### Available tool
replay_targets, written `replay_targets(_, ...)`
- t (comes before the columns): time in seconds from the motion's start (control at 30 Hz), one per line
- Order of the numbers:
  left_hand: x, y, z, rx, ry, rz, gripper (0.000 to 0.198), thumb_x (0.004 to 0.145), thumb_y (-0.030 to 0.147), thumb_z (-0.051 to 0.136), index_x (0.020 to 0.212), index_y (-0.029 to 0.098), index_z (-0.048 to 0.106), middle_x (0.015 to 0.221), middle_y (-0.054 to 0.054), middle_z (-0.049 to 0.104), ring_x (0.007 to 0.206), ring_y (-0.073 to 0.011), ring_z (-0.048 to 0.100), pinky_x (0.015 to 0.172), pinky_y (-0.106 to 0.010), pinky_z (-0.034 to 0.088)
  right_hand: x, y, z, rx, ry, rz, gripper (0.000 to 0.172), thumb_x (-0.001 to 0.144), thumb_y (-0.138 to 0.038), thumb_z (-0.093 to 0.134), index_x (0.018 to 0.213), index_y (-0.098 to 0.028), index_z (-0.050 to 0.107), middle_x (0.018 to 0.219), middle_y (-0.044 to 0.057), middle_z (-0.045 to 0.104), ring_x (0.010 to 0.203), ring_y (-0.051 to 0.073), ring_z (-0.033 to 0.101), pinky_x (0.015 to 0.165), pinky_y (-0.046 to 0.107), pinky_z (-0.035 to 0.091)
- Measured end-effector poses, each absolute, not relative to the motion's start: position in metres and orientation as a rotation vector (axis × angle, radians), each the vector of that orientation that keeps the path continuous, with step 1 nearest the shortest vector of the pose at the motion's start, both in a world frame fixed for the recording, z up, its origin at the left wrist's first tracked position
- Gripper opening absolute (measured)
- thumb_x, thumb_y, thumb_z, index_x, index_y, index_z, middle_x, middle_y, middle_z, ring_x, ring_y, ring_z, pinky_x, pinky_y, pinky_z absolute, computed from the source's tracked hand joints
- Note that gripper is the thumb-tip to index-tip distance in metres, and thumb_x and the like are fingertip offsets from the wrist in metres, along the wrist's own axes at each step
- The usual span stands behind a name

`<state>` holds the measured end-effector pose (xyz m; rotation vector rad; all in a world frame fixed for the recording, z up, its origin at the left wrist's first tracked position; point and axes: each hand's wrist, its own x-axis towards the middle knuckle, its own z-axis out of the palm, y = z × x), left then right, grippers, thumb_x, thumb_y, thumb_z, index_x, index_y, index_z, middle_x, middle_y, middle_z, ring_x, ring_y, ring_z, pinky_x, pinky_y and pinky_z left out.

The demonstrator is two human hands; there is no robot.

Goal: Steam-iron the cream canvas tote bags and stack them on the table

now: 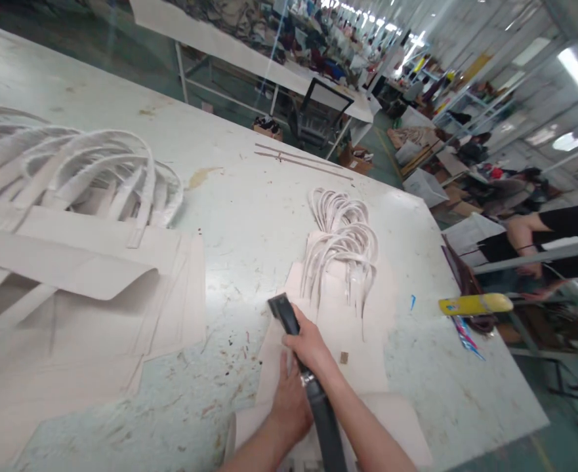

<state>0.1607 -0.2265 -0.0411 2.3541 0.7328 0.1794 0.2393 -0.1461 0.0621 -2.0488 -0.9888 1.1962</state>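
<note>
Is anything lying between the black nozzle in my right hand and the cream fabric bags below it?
Nothing visible. The black nozzle in the right hand is directly over the flat cream fabric bags; the left hand rests flat on them.

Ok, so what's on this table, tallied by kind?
pale bag stacks: 2
black tool, gripped in the right hand: 1
yellow tool: 1
thin sticks: 2
Total: 6
The left hand lies flat on the near stack.
</note>
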Motion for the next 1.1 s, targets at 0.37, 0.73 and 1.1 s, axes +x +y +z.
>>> replay_targets(0.37,0.203,-0.189,-0.019,2.461,1.030,0.350,0.018,0.079,0.024,0.046,0.090,0.020,0.059,0.111,-0.008,0.052,0.107,-0.0255,0.042,0.101,-0.051,0.018,0.338,-0.300,0.071,-1.921,-0.306,0.980,0.076,0.072,-0.029,0.052,0.138,-0.027,0.013,0.050,-0.006,0.054,0.039,0.012,0.049,0.037,0.023,0.042)
replay_targets(0.73,0.270,-0.155,-0.033,2.520,1.290,0.519,0.043,0.078,0.034,0.048,0.117,0.015,0.046,0.114,-0.012,0.046,0.102,-0.0278,0.040,0.090,-0.046,0.027,0.438,-0.301,0.048,-1.800,-0.143,0.908,0.079,0.068,-0.026,0.056,0.137,-0.024,0.017,0.057,-0.004,0.057,0.039,0.013,0.053,0.036,0.024,0.045)
replay_targets(1.1,0.279,-0.144,-0.012,2.524,0.899,0.465,0.016,0.072,0.022,0.044,0.084,0.015,0.051,0.082,-0.006,0.053,0.084,-0.0216,0.047,0.081,-0.037,0.036,0.477,-0.318,0.022,-1.828,-0.051,0.811,0.083,0.065,-0.028,0.058,0.137,-0.021,0.019,0.047,-0.007,0.052,0.037,0.016,0.054,0.034,0.027,0.046)
